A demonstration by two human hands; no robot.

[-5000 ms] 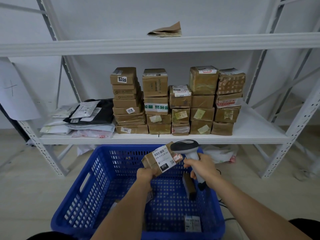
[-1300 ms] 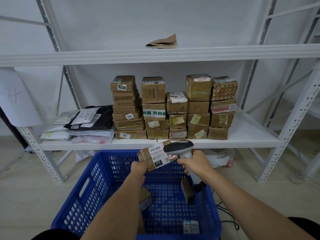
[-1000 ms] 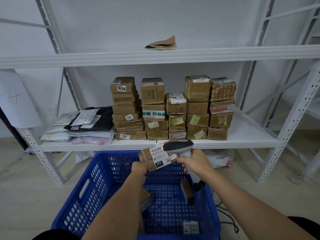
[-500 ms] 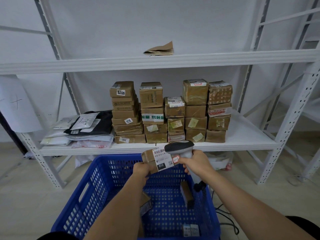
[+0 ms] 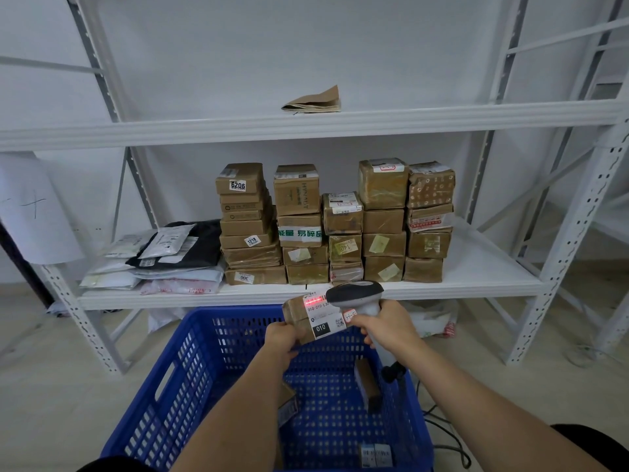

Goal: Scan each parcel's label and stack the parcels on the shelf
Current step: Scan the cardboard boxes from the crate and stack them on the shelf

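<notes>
At lower centre of the frame, above the blue basket (image 5: pixel 177 379), I see the left hand (image 5: pixel 280 338) reach forward with fingers wrapped round the near end of a small brown parcel (image 5: pixel 306 316), label up. The right hand (image 5: pixel 388 327) is clenched on the grip of a scanner (image 5: pixel 355 294), its head over the label, where a red line glows. Stacked parcels (image 5: pixel 340 226) fill the shelf (image 5: pixel 476 267) behind.

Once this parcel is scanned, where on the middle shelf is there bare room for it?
The middle shelf is bare right of the carton stacks, between the patterned-box column and the right upright. The left end is crowded with mailer bags pressed against the cartons. The column under the white-labelled carton is lowest, leaving headroom above. The upper shelf holds only folded brown paper.
</notes>
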